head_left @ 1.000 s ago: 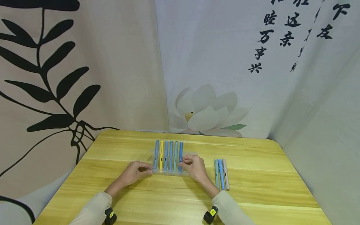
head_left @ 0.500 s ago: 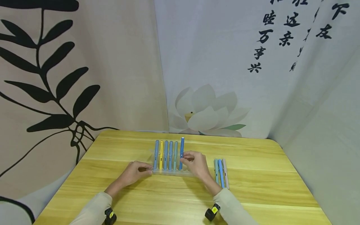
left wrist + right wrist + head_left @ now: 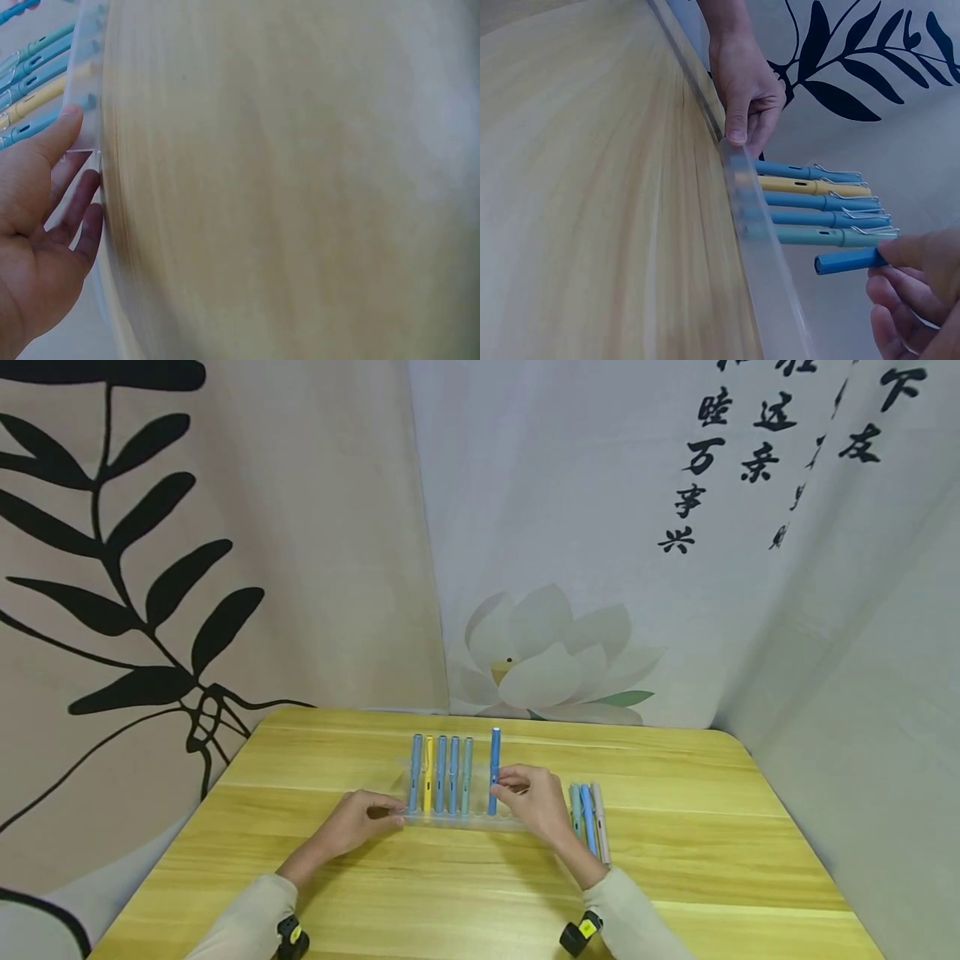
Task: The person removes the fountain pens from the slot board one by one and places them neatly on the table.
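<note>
A clear plastic pen stand (image 3: 472,822) is on the table, with several pens upright in a row at its left part: blue ones, a yellow pen (image 3: 428,774) and a green pen (image 3: 467,777). My left hand (image 3: 363,822) grips the stand's left end, the thumb on its front face in the left wrist view. Between thumb and fingers my right hand (image 3: 536,802) pinches a darker blue pen (image 3: 495,760), held upright right of the green pen, with a gap between them. In the right wrist view, the lower end of this blue pen (image 3: 847,261) shows free of the stand.
On the table right of my right hand lie a green pen (image 3: 576,806), a blue pen (image 3: 588,818) and a greyish-pink pen (image 3: 600,822), side by side. The wooden table (image 3: 697,860) ends at a printed curtain (image 3: 360,568) behind.
My right hand has lifted the darker blue pen a little from its place beside the green pen and moved it to the right. The left hand stays at the stand's end.
</note>
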The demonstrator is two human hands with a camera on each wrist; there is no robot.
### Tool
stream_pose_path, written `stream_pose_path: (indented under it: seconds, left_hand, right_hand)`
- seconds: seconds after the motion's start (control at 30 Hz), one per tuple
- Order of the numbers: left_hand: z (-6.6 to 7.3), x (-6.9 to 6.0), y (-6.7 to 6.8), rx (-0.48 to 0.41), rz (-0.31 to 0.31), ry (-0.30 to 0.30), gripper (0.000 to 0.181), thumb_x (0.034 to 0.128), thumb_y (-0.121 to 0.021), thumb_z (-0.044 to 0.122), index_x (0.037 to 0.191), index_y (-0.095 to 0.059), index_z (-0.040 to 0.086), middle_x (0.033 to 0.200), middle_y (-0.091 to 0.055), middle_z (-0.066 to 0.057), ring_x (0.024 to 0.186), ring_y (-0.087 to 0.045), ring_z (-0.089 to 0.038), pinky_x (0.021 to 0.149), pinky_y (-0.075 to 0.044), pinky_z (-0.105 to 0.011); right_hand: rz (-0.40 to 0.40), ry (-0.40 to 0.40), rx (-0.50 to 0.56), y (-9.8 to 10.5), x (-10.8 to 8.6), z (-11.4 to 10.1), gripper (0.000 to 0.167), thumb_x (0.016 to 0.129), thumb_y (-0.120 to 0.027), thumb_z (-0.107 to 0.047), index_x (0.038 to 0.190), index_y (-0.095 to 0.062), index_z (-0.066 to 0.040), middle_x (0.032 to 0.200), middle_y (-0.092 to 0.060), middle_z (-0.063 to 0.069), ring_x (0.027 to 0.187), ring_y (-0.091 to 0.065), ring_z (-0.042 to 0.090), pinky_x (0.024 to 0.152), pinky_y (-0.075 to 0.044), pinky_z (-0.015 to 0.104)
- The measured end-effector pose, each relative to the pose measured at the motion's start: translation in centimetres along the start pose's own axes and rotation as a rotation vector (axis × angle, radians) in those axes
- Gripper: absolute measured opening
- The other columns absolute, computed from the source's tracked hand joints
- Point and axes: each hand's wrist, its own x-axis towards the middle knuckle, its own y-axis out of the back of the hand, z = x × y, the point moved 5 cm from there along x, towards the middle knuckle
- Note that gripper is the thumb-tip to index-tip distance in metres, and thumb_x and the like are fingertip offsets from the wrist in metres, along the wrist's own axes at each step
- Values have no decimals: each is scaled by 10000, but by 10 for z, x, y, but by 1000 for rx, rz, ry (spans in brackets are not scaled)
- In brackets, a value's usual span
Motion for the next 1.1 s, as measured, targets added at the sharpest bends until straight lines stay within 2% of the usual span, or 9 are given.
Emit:
stream_pose_path:
  seconds: [0.4,0.67,1.1]
  left_hand:
    - [1,-3,1,7,9,-23,300,972,-719,290,1197,-760,96,1178,-752,-52,1074,-705,-243,925,-584,-454]
    - [2,-2,1,8,9,-9,285,966,-728,270,1192,-762,99,1177,-753,-50,1081,-704,-244,925,-586,-436]
    - [3,0,0,4,8,-15,284,962,-732,257,1186,-761,84,1185,-749,-78,1077,-707,-264,918,-590,-427]
  right_hand:
    - [58,-24,-4,25,-6,9,201,900,-806,-170,1084,-782,-95,940,-781,-9,855,-714,123,761,-600,278]
    - [89,-33,-67,43,-11,14,204,902,-808,-206,1081,-785,-112,935,-781,-28,842,-712,126,761,-605,313]
    - [147,-69,-69,75,-24,30,238,897,-812,-173,1109,-776,-69,954,-784,29,865,-726,176,757,-604,290]
